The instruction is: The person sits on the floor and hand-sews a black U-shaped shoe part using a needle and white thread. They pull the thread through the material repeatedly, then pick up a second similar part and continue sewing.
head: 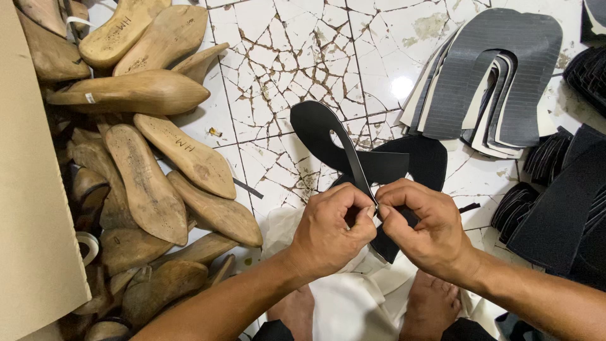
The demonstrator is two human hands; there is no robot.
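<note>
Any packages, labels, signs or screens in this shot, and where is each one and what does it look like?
Cardboard sheet: left edge, flat, plain tan.
Small sticker: on a wooden shoe form at upper left, white, rectangular.
Stamped marks: on two other wooden forms, dark letters.
No signs or screens.

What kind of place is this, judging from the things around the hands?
Most likely a small shoemaking workshop. A heap of wooden shoe lasts lies on the cracked tile floor, a stack of cut sole-shaped pieces sits nearby, and both hands pinch a black cut shoe piece.

wooden shoe lasts (151,189) cut by left edge, fingertips (363,211) hiding black piece's (353,158) end
</note>
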